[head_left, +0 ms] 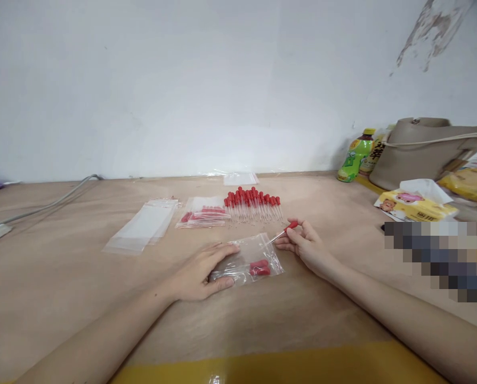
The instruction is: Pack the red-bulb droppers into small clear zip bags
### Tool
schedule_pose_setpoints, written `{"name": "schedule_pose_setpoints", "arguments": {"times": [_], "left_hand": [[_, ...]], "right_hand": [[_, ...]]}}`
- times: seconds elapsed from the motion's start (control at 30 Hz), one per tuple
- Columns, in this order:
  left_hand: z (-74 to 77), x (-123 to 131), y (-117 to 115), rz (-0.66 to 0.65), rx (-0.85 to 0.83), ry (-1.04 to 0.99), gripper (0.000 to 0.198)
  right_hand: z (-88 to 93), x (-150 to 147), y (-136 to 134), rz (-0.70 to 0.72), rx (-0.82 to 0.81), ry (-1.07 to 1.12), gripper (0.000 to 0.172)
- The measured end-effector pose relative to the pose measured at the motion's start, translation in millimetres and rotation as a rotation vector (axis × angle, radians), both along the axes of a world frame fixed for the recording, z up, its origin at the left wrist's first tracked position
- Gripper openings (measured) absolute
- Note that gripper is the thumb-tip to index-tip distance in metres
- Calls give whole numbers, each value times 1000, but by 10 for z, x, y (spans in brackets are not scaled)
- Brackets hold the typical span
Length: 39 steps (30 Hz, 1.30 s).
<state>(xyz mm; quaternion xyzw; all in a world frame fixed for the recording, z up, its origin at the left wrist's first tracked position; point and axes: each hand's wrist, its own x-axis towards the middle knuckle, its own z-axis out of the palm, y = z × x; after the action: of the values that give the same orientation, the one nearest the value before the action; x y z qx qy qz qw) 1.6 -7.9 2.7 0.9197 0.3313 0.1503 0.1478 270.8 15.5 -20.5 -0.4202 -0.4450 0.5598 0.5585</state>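
Droppers (253, 204) with red bulbs lay heaped at the far middle of the table (82, 298), their pale stems overlapping too closely to count. Nearer, the person's left hand (198, 274) rested on a clear bag (240, 258), thumb and fingers spread apart over its left end and partly hiding it; whether they pinched the film I could not tell. Red ends (259, 268) showed through the plastic toward the right, their stems lost in glare and under the hand. The right hand (308, 248) had thumb and fingers closed on the red bulb of a single dropper (291, 226), its stem pointing left to the bag's right edge; whether the tip was inside or just above was hard to make out. Left of the heap lay packed bags (204, 214), contents blurred by film, and farther left some flat bags (142, 229). At far right a green bottle (352, 160) half hid another bottle (376, 154) beside a grey bag (418, 154); nearer, a patch of coarse squares (442, 261) masked something dark
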Motion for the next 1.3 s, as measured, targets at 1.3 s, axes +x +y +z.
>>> {"name": "schedule_pose_setpoints", "arguments": {"times": [1.3], "left_hand": [[5, 25, 57, -100, -13, 72, 52]], "right_hand": [[-58, 371, 1165, -475, 128, -1062, 29]]}}
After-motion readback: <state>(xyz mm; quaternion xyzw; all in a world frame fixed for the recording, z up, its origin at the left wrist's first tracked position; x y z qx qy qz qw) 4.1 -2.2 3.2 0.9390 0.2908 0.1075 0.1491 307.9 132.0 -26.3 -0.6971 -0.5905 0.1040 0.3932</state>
